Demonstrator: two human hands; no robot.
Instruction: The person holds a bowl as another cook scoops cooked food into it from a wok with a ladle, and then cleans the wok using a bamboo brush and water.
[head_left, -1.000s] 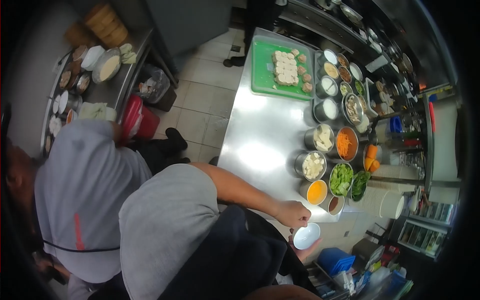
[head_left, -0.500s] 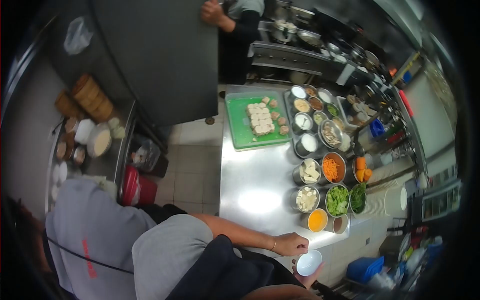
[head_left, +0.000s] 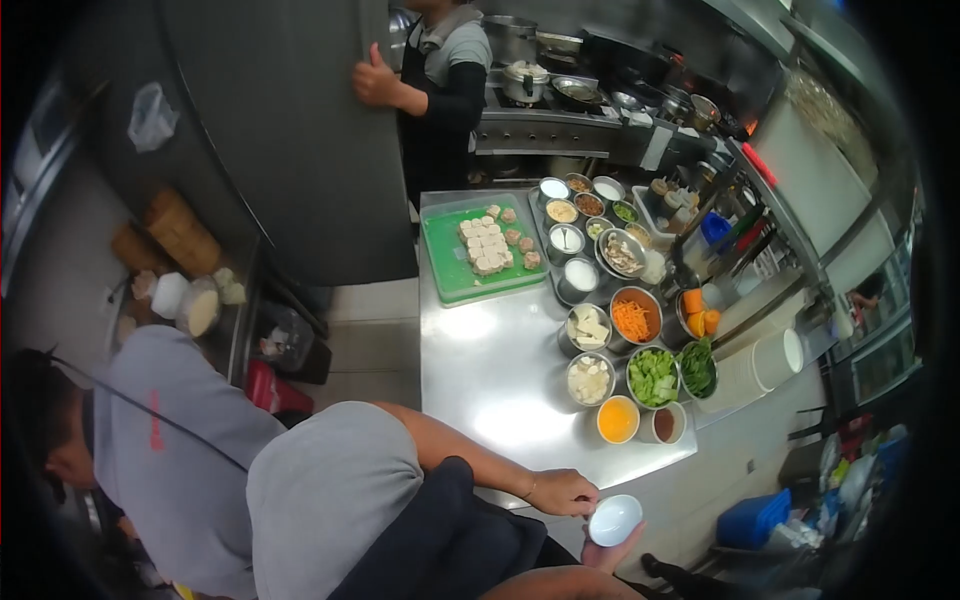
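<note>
A small white bowl [head_left: 615,520] rests in my right hand [head_left: 612,552], whose fingers are wrapped around its underside and far side. The inside of the bowl looks pale, with no contents I can make out. Next to the bowl's rim is my left hand [head_left: 563,492], closed in a pinch; whatever its fingertips hold is too small to name. Both hands are just off the front edge of the steel table [head_left: 500,375]. Nearest to them on the table are a tub of orange-yellow liquid [head_left: 618,420] and a tub of brown powder [head_left: 664,425].
Bowls of lettuce [head_left: 653,378], shredded carrot [head_left: 633,317] and white cubes [head_left: 590,380] line the table. Pale pieces sit on a green tray [head_left: 460,250]. One co-worker [head_left: 445,90] stands by a large grey door [head_left: 290,130]; another in grey [head_left: 190,430] bends close at my left.
The view has shifted, bringing more of the co-worker by the door into sight. My left hand stays pinched beside the bowl, and the right still holds it. The grey-clad co-worker leans lower.
</note>
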